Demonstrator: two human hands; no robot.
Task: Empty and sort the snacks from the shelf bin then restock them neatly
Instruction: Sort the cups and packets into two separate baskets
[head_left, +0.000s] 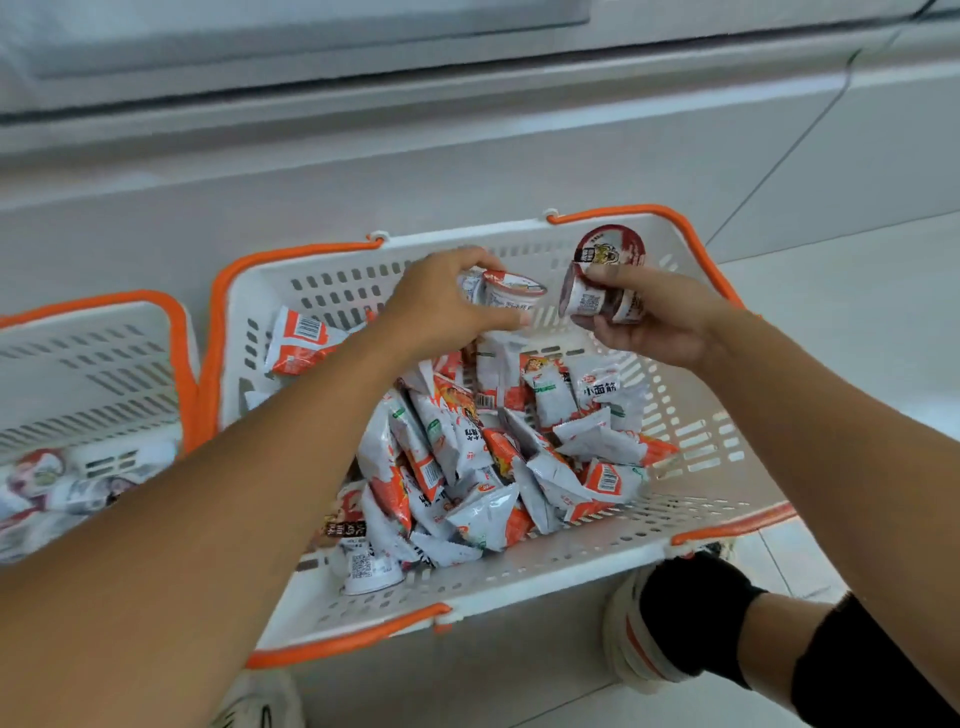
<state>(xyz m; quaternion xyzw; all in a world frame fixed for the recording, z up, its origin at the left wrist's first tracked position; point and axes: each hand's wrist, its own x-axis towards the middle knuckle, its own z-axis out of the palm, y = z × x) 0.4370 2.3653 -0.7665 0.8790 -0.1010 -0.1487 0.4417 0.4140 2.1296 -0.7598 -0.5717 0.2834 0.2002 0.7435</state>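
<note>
A white basket with orange handles (519, 571) lies on the floor in front of me, filled with a heap of white-and-orange snack packets (498, 457). My left hand (441, 301) holds a small white cup with a red-rimmed lid (511, 296) above the basket's far side. My right hand (654, 322) grips dark-red lidded cups (597, 299), one on its side and one showing its round lid (612, 247). Another small white cup (369, 569) lies at the basket's near left corner.
A second white-and-orange basket (93, 374) stands at the left with several cups and packets in it. A white cabinet base (363, 171) runs behind both baskets. My shoes (634, 634) rest on the pale floor near the basket's front edge.
</note>
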